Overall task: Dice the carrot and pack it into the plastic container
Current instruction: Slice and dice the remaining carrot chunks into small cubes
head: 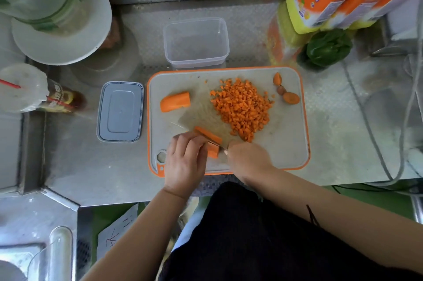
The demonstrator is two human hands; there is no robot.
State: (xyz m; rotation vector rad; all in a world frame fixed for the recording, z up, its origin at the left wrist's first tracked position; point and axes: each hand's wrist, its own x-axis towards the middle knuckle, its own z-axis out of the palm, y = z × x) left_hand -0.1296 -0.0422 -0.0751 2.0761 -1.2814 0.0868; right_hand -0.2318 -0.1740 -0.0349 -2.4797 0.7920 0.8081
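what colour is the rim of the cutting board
Orange, around the pale grey rectangular plastic cutting board; the head view shows it clearly.

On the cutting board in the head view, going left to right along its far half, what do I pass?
Carrot chunk → diced carrot pile → carrot ends, all lying on the cutting board.

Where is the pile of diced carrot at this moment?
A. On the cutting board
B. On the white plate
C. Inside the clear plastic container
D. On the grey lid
A: the diced carrot lies in a heap on the cutting board, while the clear plastic container behind the board holds no carrot.
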